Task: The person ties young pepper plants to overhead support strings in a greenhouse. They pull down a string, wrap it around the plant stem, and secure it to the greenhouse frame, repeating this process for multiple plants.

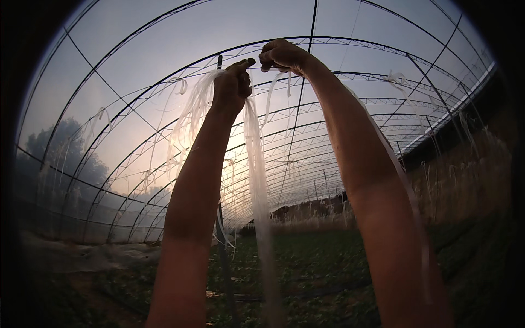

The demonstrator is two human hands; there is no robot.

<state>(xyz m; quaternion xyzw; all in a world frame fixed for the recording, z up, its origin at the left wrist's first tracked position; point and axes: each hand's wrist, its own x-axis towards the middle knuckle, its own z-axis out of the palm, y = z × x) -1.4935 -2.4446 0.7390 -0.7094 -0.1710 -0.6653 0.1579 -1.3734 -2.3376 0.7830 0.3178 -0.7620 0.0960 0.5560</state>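
Both arms reach overhead beneath a greenhouse's arched metal frame. My left hand is closed around a bundle of thin white plastic strips; one part fans out left of the wrist and a long part hangs down between my arms. Just right of it, my right hand has its fingers curled at a truss bar, pinching a white plastic strip whose tail trails down along the right forearm. Short strip ends dangle below the right hand. The fingers hide how the strip meets the bar.
Arched metal trusses repeat into the distance under translucent film. A metal post stands behind my left arm. Other white strips hang from the trusses. Rows of low green plants cover the ground, with pale sheeting at the left.
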